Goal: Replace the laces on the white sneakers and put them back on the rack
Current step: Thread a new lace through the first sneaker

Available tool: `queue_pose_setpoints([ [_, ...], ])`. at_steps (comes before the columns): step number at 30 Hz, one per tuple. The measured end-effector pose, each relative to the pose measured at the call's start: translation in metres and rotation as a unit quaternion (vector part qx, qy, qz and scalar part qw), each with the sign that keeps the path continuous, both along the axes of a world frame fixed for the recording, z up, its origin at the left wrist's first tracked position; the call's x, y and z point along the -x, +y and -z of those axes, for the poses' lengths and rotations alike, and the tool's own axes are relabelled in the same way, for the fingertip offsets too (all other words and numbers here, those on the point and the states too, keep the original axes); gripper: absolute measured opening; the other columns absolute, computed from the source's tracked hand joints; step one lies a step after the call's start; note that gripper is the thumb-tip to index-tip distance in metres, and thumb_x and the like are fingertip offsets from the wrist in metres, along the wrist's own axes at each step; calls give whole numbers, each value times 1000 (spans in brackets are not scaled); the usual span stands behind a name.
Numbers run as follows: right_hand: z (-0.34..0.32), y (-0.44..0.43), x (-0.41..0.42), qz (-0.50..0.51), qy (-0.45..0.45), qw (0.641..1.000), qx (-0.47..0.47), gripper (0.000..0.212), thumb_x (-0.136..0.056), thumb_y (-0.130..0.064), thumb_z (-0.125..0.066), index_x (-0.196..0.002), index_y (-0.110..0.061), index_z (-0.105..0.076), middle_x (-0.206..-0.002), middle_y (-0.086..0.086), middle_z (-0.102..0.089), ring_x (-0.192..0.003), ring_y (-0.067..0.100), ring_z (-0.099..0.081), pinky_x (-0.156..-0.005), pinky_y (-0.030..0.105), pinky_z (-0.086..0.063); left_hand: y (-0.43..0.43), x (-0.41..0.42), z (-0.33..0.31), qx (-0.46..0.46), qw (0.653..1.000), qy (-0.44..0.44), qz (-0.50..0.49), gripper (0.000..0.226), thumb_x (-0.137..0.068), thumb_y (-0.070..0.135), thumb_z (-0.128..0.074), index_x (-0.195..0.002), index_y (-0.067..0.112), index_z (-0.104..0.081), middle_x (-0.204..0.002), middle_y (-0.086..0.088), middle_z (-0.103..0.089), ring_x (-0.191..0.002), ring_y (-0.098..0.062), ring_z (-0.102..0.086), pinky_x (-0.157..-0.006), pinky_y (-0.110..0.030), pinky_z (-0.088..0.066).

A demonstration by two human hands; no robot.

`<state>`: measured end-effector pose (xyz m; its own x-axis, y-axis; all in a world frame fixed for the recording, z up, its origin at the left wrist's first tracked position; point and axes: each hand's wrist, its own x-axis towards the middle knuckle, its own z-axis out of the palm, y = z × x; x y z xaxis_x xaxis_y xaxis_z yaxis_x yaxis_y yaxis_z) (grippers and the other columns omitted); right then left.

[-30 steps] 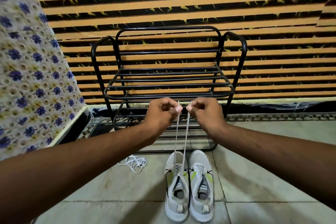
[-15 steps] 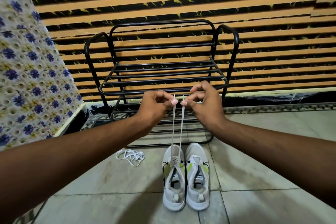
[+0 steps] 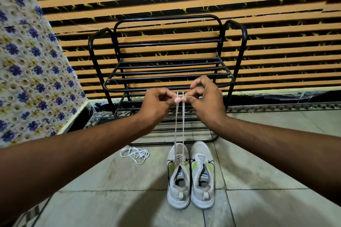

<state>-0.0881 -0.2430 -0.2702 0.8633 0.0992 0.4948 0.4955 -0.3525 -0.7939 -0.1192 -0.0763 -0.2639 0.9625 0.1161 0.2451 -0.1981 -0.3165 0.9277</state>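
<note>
Two white sneakers with green and black marks stand side by side on the floor tiles, toes toward the rack: the left sneaker (image 3: 178, 177) and the right sneaker (image 3: 202, 175). A white lace (image 3: 179, 125) runs up in two taut strands from the left sneaker's eyelets. My left hand (image 3: 158, 104) pinches one lace end and my right hand (image 3: 204, 100) pinches the other, thumbs almost touching, held in front of the black metal shoe rack (image 3: 166, 72). A second loose white lace (image 3: 135, 154) lies coiled on the floor left of the sneakers.
The rack stands against an orange-and-black striped wall. A blue-flowered cloth (image 3: 31, 72) covers something tall at the left. Grey floor tiles (image 3: 258, 190) spread around the sneakers.
Both hands keep pinching the lace ends and have come closer together. My right hand's fingers have loosened and spread. The view has tilted, so the rack and sneakers sit slightly differently.
</note>
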Motion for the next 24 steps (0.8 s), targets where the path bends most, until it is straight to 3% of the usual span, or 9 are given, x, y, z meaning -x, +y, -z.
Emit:
queue_pose_setpoints([
  [7, -2, 6, 1, -9, 3, 1000, 1, 33, -82, -11, -81, -100, -17, -54, -75, -10, -74, -79, -4, -68, -70, 14, -45, 8, -1, 3, 2, 1000, -5, -4, 8, -91, 14, -76, -91, 6, -74, -83, -3, -73, -70, -4, -64, -57, -16, -49],
  [10, -3, 8, 2, -10, 1, 1000, 3, 32, -83, -10, -80, -101, -18, -54, -76, -9, -75, -79, -4, -68, -70, 16, -45, 9, 0, 4, 2, 1000, -6, -3, 7, -91, 15, -77, -89, 9, -75, -83, -6, -71, -68, -4, -61, -57, -16, -48],
  [15, -5, 10, 4, -5, -6, 1000, 17, 31, -84, -15, -80, -101, -19, -54, -76, -10, -74, -79, -7, -66, -63, 2, -39, 12, 1, 2, -4, 1000, -11, -6, 7, -91, 14, -77, -90, 8, -75, -83, -6, -71, -66, -1, -60, -55, -16, -47],
  [20, -5, 10, 3, -3, -11, 1000, 15, 32, -82, -16, -81, -102, -18, -55, -75, -10, -74, -79, -5, -68, -70, 14, -42, 12, 0, 1, -12, 1000, -15, -10, 6, -91, 14, -76, -91, 8, -75, -90, -11, -73, -74, -7, -63, -56, -16, -48],
  [24, -4, 11, 1, -1, -12, 1000, 16, 33, -82, -16, -82, -101, -18, -55, -75, -10, -74, -79, -4, -68, -69, 11, -40, 12, -1, 1, -21, 1000, -20, -11, 5, -90, 14, -77, -90, 9, -76, -86, -5, -73, -73, -5, -64, -57, -14, -47],
])
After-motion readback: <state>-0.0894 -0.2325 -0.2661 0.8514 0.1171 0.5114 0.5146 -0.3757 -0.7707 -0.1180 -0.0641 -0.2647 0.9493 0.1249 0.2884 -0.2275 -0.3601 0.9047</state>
